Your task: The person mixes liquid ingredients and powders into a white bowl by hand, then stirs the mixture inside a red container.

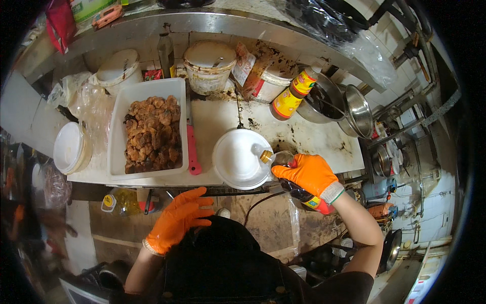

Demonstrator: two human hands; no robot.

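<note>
In an orange glove, my right hand (309, 174) grips a plastic bottle of dark sauce (298, 192). The bottle is tilted, and its yellowish cap or neck end (266, 156) reaches over the rim of a round white bowl (237, 159). No sauce shows in the bowl. My left hand (182, 220), also gloved in orange, hangs in front of the counter edge with its fingers apart and nothing in it. A white rectangular tub (115, 152) of brown marinated meat pieces (153, 133) stands left of the bowl. Between tub and bowl lies a pink-handled knife (193, 150), its blade partly hidden.
Lidded white buckets (210, 70) line the back wall beside a glass bottle (166, 55). A yellow-labelled sauce bottle (290, 99) and a steel pot (319, 110) of dark liquid stand at right. A steel shelf edge (182, 23) overhangs the counter (212, 114). A round lidded tub (70, 146) stands left.
</note>
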